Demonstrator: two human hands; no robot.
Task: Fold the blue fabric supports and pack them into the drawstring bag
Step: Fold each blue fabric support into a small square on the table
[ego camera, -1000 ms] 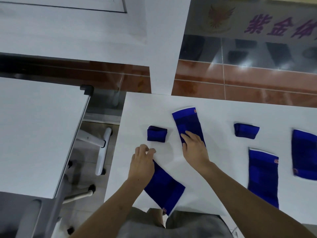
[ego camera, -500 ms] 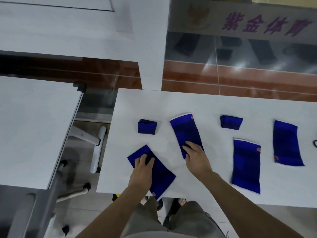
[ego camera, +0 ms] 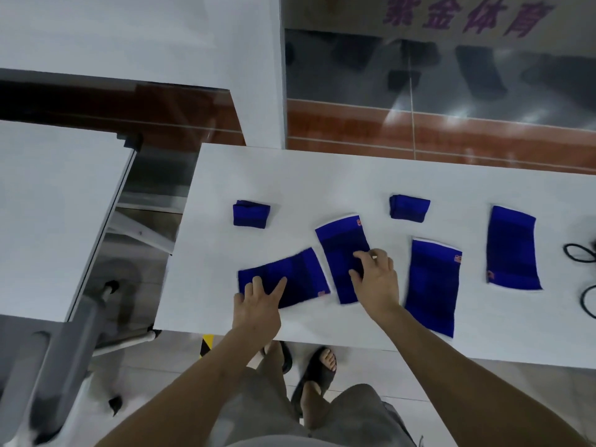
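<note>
On the white table (ego camera: 322,175), seen from the head camera, six blue fabric supports lie spread out — four flat and two already folded into small bundles. One folded bundle (ego camera: 251,214) sits near the table's left end; the other folded bundle (ego camera: 409,208) lies further right, on the far side of the flat pieces. The left hand (ego camera: 258,304) rests flat with fingers spread on the leftmost flat support (ego camera: 300,275), which lies almost crosswise; the hand presses down and grasps nothing. The right hand (ego camera: 375,282) lies palm down on the second flat support (ego camera: 342,250), fingers slightly curled over the cloth, not closed around it. This support stands just beside the first, their edges nearly touching. Right of the hand a third flat support (ego camera: 432,285) runs toward the near edge, and a fourth flat support (ego camera: 511,248) lies well apart from it. Black cord (ego camera: 580,256) curls at the right edge — a drawstring bag cannot be made out.
</note>
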